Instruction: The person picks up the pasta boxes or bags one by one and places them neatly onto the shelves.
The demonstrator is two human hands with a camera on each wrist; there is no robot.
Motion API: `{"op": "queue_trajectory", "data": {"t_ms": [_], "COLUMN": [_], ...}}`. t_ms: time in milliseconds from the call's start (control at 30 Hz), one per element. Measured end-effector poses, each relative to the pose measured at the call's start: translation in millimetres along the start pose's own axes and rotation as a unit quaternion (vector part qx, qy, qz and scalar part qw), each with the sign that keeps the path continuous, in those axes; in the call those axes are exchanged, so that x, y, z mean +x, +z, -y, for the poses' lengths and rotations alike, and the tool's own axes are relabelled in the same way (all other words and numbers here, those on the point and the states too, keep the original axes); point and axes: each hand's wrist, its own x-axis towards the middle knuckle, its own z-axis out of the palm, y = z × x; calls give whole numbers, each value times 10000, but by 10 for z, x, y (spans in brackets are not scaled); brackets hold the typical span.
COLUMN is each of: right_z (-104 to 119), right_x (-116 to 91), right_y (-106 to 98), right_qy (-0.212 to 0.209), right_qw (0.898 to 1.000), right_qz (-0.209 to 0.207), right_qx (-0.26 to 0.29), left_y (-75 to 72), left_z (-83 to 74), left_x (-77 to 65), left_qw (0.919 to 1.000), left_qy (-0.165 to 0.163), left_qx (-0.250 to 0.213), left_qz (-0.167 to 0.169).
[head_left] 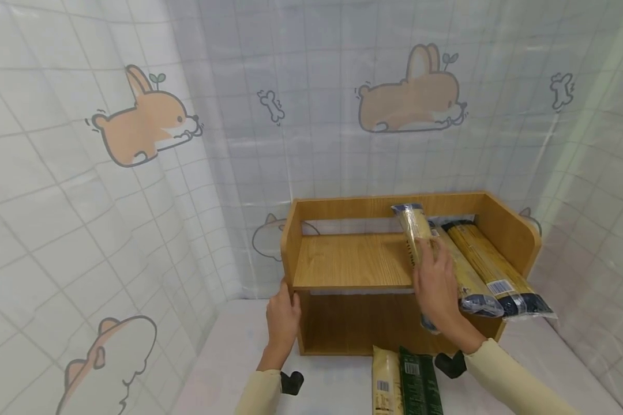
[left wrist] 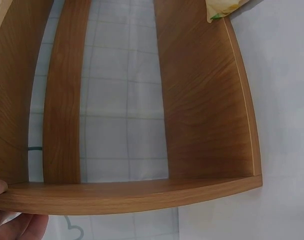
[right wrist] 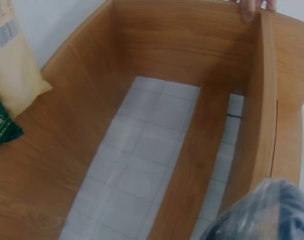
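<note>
My left hand (head_left: pixel 282 316) grips the left side panel of a two-tier wooden shelf (head_left: pixel 350 262); in the left wrist view its thumb and fingers (left wrist: pixel 34 226) sit on either side of the panel's edge. My right hand (head_left: pixel 437 282) holds a clear-wrapped pack of dried noodles (head_left: pixel 414 222) over the upper board, tilted with its far end raised near the back rail. The right wrist view shows only that pack's dark end (right wrist: pixel 279 215). Just right of it, two similar noodle packs, one nearer (head_left: pixel 469 276) and one farther right (head_left: pixel 490 265), lie side by side, their ends overhanging the front edge.
On the white table (head_left: pixel 228 346), in front of the shelf, lie a yellow pack (head_left: pixel 386 383) and a dark green pack (head_left: pixel 419 383), their far ends at the lower board. A patterned curtain (head_left: pixel 311 150) hangs behind and at both sides.
</note>
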Motion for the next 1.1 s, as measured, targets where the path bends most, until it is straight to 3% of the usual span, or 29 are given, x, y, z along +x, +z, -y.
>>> {"op": "queue_trajectory", "data": {"t_ms": [567, 867, 1100], "right_z": [-11, -27, 11], "right_x": [79, 95, 136], "right_y": [-15, -18, -27], "right_qy": [-221, -568, -612], "right_qw": [9963, 9924, 9917], "right_qz": [723, 901, 989], "right_qx": [-396, -617, -546], "left_y": [26, 21, 7], "left_z": [3, -12, -13], "left_x": [-9, -6, -1], "left_qw": [10000, 10000, 9999], "left_qy": [-29, 25, -1], "left_qx": [67, 41, 7], "left_qz": [-24, -64, -111]}}
